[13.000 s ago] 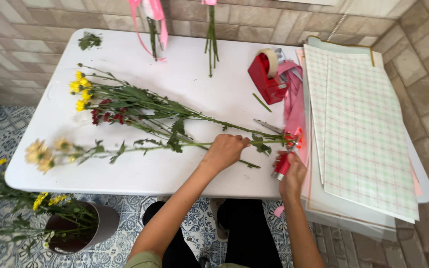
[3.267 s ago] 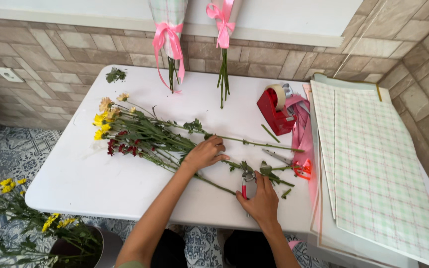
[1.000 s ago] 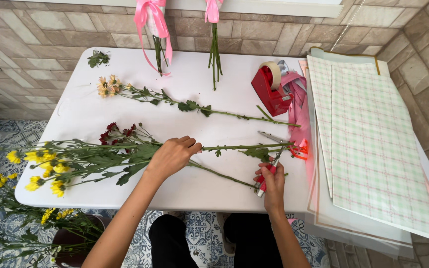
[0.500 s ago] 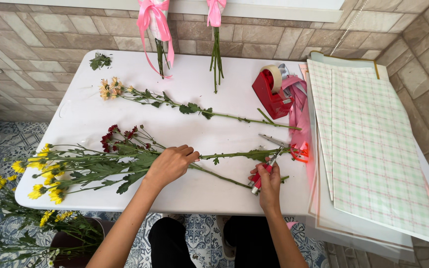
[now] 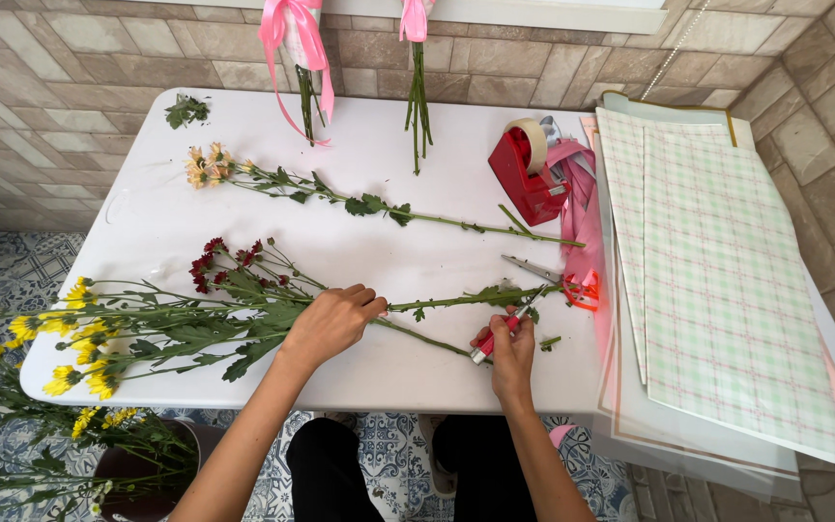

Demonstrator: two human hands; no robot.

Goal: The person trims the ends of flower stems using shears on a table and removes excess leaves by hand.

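My left hand (image 5: 329,322) presses down on a bunch of long green flower stems with dark red blooms (image 5: 224,263) and yellow blooms (image 5: 77,333) on the white table (image 5: 379,246). My right hand (image 5: 508,350) grips red-handled pruning shears (image 5: 506,329), their blades at the stems' cut ends near the front edge. A single stem with pale orange blooms (image 5: 207,167) lies apart, further back.
A red tape dispenser (image 5: 527,170) and pink ribbon (image 5: 582,213) sit at the back right, orange-handled scissors (image 5: 558,278) beside them. Checked wrapping sheets (image 5: 717,280) overhang the right side. Two pink-ribboned bouquets (image 5: 302,58) lean on the brick wall. A pot of yellow flowers (image 5: 12,435) stands on the floor.
The bunch of stems under my left hand has shifted slightly leftwards and toward me. My right hand with the shears has come closer to the stems' ends.
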